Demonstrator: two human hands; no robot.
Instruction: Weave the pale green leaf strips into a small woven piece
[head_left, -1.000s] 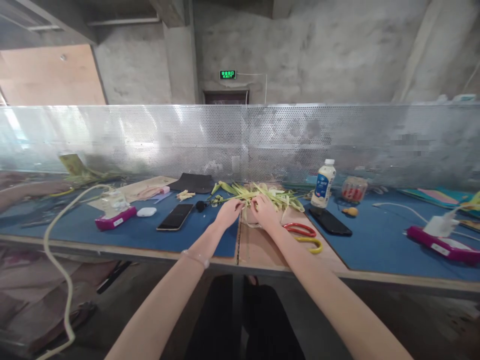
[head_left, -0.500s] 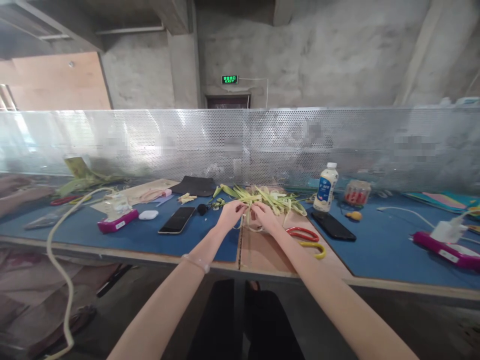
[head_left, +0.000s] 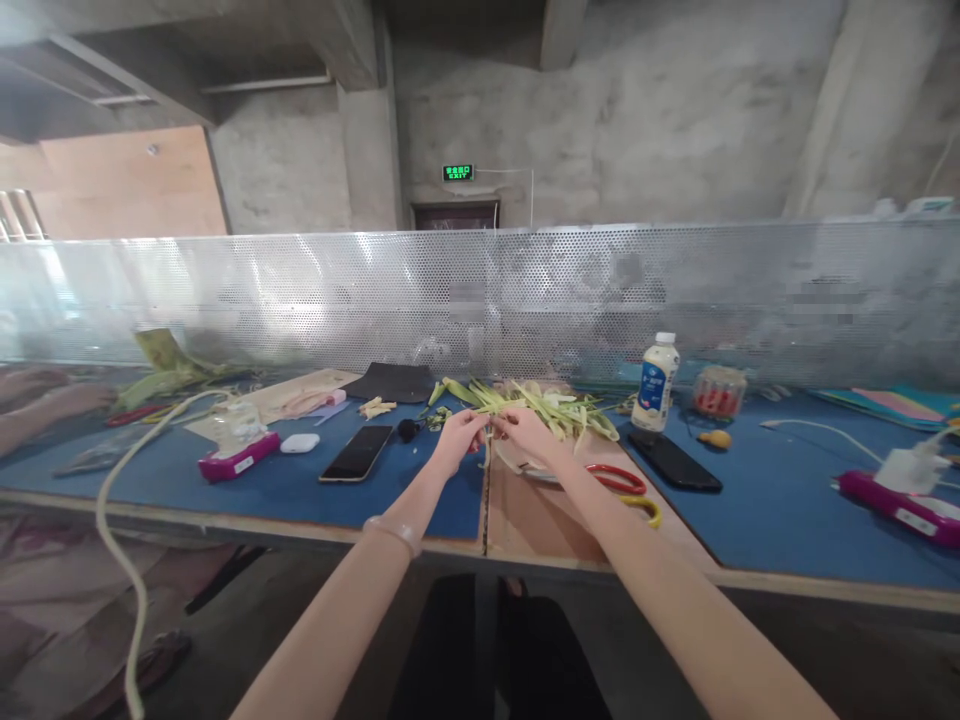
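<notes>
My left hand and my right hand meet over the table seam, both pinched on a thin pale green leaf strip that hangs down between them. Just behind my hands lies a loose pile of green and yellow leaf strips on a brown board. Scissors with red and yellow handles lie right of my right wrist.
On the blue tabletop: a black phone, white earbud case, magenta box, white bottle, another black phone, red-filled jar. A perforated metal screen runs behind. Another person's hands at far left.
My hands have lifted slightly off the pile and drawn together, pulling one strip free toward me. The view has tilted up a little.
</notes>
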